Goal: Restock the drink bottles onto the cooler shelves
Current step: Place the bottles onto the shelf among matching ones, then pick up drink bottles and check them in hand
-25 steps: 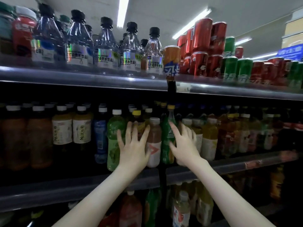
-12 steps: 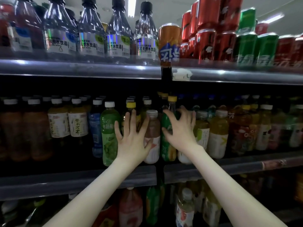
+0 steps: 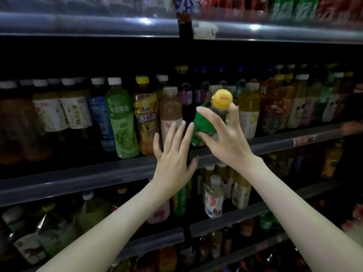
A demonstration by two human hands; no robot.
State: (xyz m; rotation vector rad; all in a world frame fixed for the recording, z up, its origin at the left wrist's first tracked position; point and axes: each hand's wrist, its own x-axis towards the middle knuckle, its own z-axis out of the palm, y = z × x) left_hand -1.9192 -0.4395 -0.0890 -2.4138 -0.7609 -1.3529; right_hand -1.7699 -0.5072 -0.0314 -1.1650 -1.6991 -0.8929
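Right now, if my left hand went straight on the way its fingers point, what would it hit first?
Probably the pink bottle on the shelf, just beyond the left hand; depth is unclear.

Your left hand [image 3: 172,163] and right hand [image 3: 225,142] are both bare, with long, slim fingers [image 3: 177,134] ending in plain, rounded nails [image 3: 199,108]. Back from the fingers, past each wrist, your left forearm [image 3: 110,226] and right forearm [image 3: 290,209] are bare too, smooth and widening toward the view's bottom edge.
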